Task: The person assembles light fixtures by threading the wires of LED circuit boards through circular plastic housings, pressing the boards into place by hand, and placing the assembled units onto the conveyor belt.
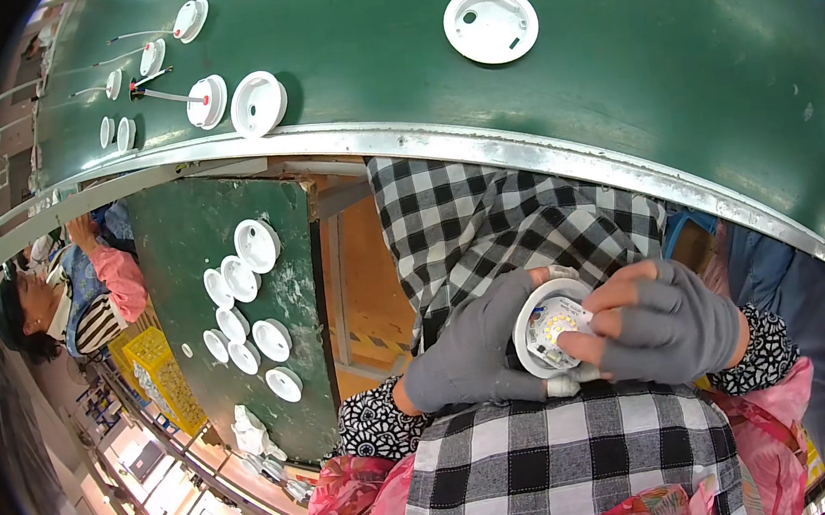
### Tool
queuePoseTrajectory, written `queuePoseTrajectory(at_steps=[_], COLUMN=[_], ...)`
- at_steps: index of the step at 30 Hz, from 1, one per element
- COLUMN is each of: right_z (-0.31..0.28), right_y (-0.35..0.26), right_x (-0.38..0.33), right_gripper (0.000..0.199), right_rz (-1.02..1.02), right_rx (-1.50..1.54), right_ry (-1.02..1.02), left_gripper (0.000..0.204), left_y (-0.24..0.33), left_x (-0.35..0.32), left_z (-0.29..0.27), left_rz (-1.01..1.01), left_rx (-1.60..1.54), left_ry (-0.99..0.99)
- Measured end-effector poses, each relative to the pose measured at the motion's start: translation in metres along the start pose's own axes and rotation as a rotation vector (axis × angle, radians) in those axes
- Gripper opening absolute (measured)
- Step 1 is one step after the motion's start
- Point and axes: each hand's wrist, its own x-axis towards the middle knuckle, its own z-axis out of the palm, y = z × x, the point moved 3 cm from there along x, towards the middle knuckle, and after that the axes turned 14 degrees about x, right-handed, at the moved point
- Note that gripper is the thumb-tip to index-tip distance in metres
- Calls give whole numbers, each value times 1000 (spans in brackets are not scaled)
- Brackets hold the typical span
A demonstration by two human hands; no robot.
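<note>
A white round lamp housing [522,331] is held over my lap, its open side up. Inside it sits a small LED circuit board [545,329] with a ring of yellowish LEDs. My left hand [473,350], in a grey fingerless glove, is closed around the housing's left side and lower rim. My right hand [666,326], gloved alike, has bent fingers at the right side of the board. Its thumb or a fingertip touches the board beside the LEDs. The right fingers hide part of the board and the right rim.
Ahead runs a green conveyor belt [361,52] with a metal edge [400,138]. A white housing [491,24] and several wired lamps lie on it. On the left, a green side table [179,282] holds several white housings [275,339]. People sit at the left and right.
</note>
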Motion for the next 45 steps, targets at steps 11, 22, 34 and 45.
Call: queuePoseTrajectory(at_steps=[11,22,34,45], right_z=[25,19,26,-19], right_y=[-3,1,21,25], right_x=[-18,-18,-19,-3], right_gripper=[30,33,22,34], right_rz=[-223,-299,-217,508], right_rx=[64,38,214,295], right_ry=[-37,-332,-276,-73], left_gripper=[107,114,58,47], left_y=[2,2,2,4], left_x=[-5,-1,-3,3], left_z=[4,15,14,0], left_rz=[53,90,-66,-276], left_rx=[-130,-46,-432,-584], left_ry=[-72,-118,0,32])
